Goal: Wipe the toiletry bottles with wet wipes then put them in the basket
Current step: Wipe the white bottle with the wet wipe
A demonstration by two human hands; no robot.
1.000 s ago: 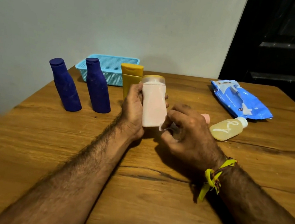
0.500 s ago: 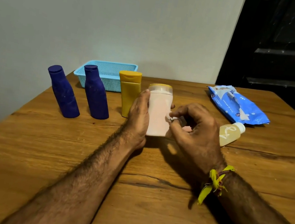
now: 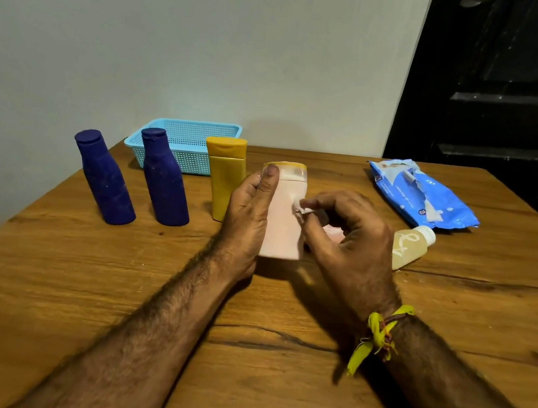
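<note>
Right hand (image 3: 352,239) has moved up the pink bottle (image 3: 284,220), pinching a wipe (image 3: 301,206) against it. Left hand (image 3: 248,215) grips the bottle upright, mid-tabletop; basket (image 3: 185,147) at the far-left edge.

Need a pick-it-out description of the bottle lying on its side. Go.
Start at the blue wipes pack on the table's far right. Just nearer than it, past the right hand, lies a pale yellow bottle with a white cap. It is the only bottle lying down; the others stand or are held.
</note>
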